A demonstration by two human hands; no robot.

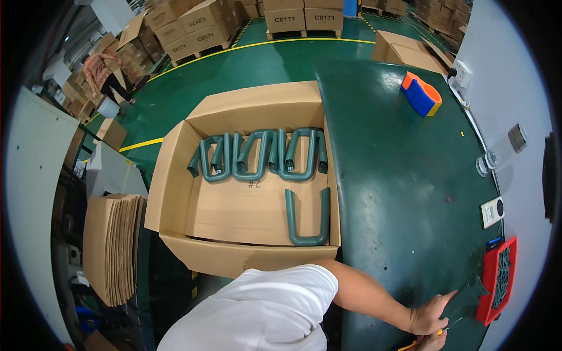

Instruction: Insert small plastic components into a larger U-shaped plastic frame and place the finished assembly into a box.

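My left hand (428, 316), at the end of a bare forearm from a white sleeve, is over the green tabletop (398, 205) at lower right. One digit points out; the other fingers curl around something I cannot make out. Just below it, my right hand (432, 344) is partly cut off by the lower edge, closed on a tool with a yellow-orange handle (408, 347). Small dark green pieces (479, 286) lie beside my left hand. Next to them stands a red bin (485, 310) holding many thin green pieces (502, 278).
An open carton (205, 257) left of the table holds several green U-shaped tubes (307, 238). Flattened cardboard (111, 248) stands at left. A blue-and-orange tape dispenser (420, 96) is at the table's far end. A person (99, 73) bends among stacked cartons (199, 23) far left.
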